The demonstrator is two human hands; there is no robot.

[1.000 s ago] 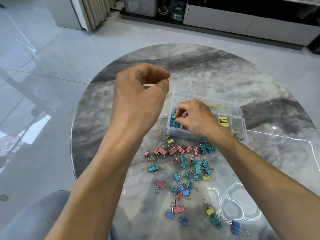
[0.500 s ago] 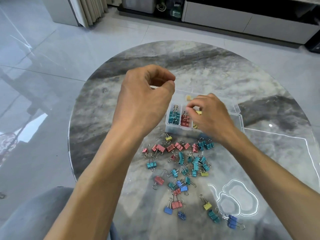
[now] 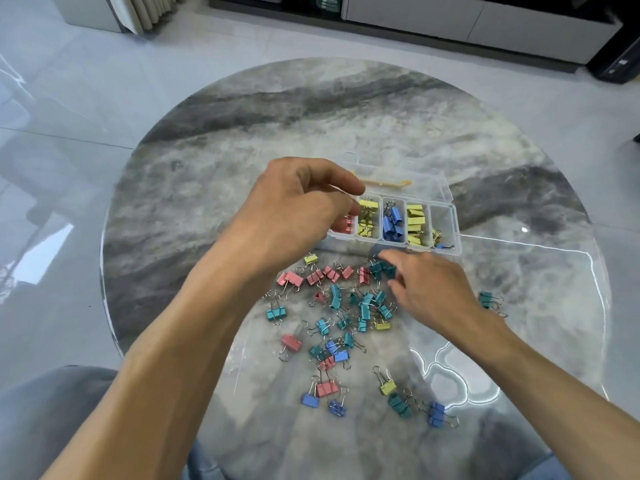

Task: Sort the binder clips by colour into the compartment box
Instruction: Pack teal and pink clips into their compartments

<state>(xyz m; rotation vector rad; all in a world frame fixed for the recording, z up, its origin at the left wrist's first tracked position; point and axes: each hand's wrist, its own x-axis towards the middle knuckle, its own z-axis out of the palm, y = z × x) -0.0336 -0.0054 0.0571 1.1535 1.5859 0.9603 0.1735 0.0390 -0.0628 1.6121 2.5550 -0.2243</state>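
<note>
Head view: right hand (image 3: 429, 289) open, fingertips on teal binder clips (image 3: 381, 269) just before compartment box (image 3: 453, 237).

The round grey marbled table top (image 3: 242, 140) looks like polished stone, glossy enough to mirror light just right of the right hand (image 3: 433, 289). Beyond that hand sits a clear, smooth plastic compartment box (image 3: 456, 237). Beneath both hands lie painted matt binder clips (image 3: 292, 342) with shiny wire-metal handles.

Bright daylight, glare streaks on the glossy table (image 3: 519, 258), wide-angle edge bending.
</note>
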